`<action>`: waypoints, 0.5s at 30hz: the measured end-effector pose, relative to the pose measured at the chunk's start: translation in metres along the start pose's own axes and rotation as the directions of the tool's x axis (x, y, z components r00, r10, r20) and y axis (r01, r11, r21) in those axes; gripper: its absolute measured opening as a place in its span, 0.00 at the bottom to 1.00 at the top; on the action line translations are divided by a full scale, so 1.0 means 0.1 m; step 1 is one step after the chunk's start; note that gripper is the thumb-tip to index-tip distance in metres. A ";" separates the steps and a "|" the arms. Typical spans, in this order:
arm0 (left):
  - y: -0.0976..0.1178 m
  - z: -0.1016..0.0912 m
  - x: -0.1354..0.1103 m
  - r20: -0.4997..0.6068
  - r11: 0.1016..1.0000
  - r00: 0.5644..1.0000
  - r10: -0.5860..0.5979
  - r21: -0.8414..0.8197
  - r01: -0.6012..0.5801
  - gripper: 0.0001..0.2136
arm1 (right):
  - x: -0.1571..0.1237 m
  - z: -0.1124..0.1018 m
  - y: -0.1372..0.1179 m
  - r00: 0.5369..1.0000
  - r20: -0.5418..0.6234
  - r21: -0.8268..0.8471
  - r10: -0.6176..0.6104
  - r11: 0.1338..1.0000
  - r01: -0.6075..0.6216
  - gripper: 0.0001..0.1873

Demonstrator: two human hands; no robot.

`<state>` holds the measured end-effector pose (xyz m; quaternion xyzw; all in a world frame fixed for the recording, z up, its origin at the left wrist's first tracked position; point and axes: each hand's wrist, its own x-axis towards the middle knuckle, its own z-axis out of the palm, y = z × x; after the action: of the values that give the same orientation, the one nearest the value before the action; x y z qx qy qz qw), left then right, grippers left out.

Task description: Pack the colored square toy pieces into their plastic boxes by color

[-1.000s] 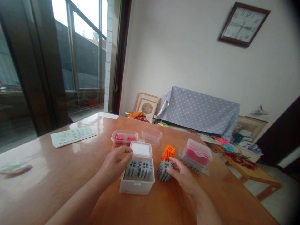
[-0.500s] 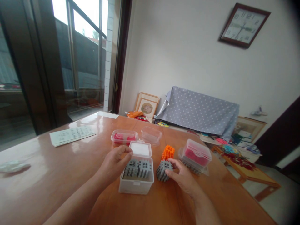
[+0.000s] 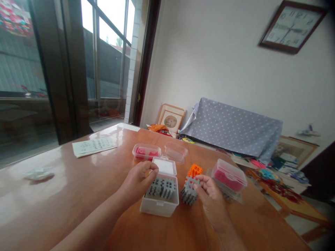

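Right hand (image 3: pixel 210 195) on grey block (image 3: pixel 187 194) (tabletop)

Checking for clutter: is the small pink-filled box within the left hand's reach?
Probably yes: the left hand rests on the clear box, and only bare table separates it from the small pink-filled box.

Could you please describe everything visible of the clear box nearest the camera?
The clear box is translucent plastic, rectangular with rounded corners, upright on the wooden table. Its lid lies open at the far side. Grey notched pieces stand inside, rising above the rim. The left hand touches its left rim and the pieces.
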<state>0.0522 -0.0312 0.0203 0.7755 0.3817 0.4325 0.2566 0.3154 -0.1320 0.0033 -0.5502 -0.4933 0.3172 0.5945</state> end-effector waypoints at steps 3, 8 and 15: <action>0.10 -0.03 -0.02 0.010 0.999 0.999 0.046 -0.007 -0.046 0.08 | -0.10 0.15 -0.11 1.000 -0.002 0.036 -0.023 0.999 0.023 0.20; 0.24 -0.07 -0.08 0.099 0.995 0.993 0.072 -0.078 -0.064 0.09 | -0.23 0.37 -0.18 0.990 0.098 -0.013 -0.105 0.994 0.107 0.15; 0.32 -0.11 -0.15 0.236 0.995 0.968 0.091 -0.062 -0.078 0.06 | -0.24 0.50 -0.11 0.934 0.175 -0.284 -0.312 0.892 0.351 0.08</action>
<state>0.0501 -0.0613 0.0420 0.8303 0.3034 0.3567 0.3021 0.2588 -0.1390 0.0039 -0.5234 -0.6598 0.1632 0.5140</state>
